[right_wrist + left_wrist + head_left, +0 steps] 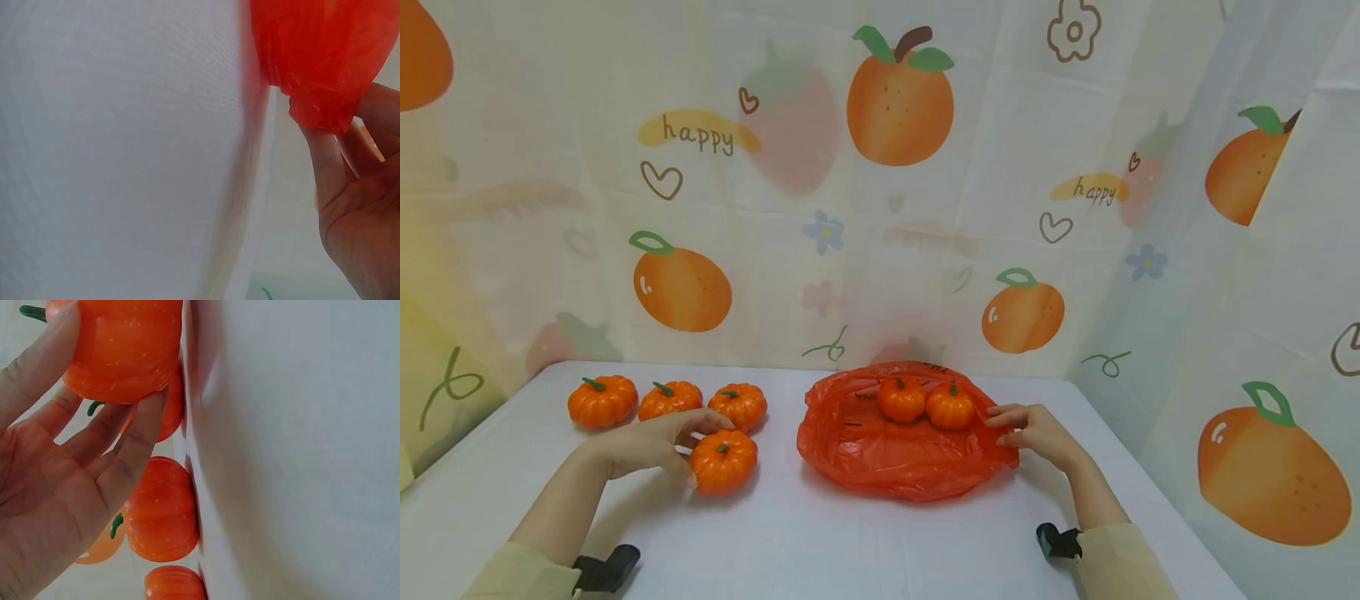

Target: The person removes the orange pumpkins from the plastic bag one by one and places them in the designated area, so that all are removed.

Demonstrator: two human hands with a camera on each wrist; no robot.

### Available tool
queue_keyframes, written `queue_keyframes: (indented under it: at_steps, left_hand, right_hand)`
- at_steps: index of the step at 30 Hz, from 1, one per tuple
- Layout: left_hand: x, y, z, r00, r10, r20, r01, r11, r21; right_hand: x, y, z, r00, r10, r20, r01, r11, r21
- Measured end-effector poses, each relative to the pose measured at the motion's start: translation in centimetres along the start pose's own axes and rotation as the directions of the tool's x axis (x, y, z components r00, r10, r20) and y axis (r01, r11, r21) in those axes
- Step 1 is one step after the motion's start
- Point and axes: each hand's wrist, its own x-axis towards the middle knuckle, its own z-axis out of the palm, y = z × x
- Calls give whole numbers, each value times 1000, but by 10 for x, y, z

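Left hand [651,446] cups a smooth ribbed pumpkin [723,462]; right hand [1037,433] pinches the crinkly red plastic bag [887,454].

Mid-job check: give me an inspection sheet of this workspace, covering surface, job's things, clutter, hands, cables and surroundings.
Surface: white table, bare in front.
Job's things: orange bag lies open on the table with two pumpkins inside; front pumpkin sits under the left hand; three more pumpkins stand in a row behind it.
Clutter: nothing seen.
Hands: left hand curls its fingers round the front pumpkin, which rests on the table; right hand pinches the bag's right edge.
Cables: nothing seen; dark wrist mounts only.
Surroundings: fruit-print curtain behind and to the right.
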Motion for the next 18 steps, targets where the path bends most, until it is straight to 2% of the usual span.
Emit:
queue_keyframes:
  at_steps: [11, 18]
  left_hand:
    - [-1, -6, -2, 1000, -16, -1, 16, 1000, 0]
    - [-2, -8, -5, 1000, -9, 22, 10, 1000, -19]
  right_hand:
    - [-1, 2, 0, 1000, -1, 5, 1, 1000, 17]
    - [0, 3, 0, 1000, -4, 6, 3, 1000, 14]
